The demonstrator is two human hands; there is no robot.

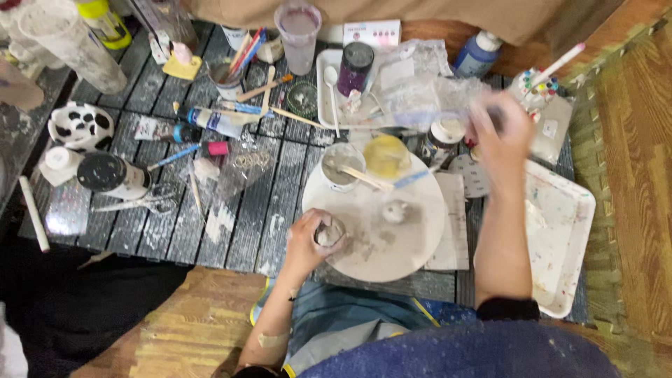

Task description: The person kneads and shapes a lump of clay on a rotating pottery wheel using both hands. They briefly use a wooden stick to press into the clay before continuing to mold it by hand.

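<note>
We see the left hand curled round a small grey clay piece, pale and lumpy, held at the near edge of a round white board. The right hand is stretched out and blurred above a small jar; we cannot tell whether it grips anything. On the board sit a white cup with a stick in it and a second clay lump. A white tray lies to the right on the dark surface.
</note>
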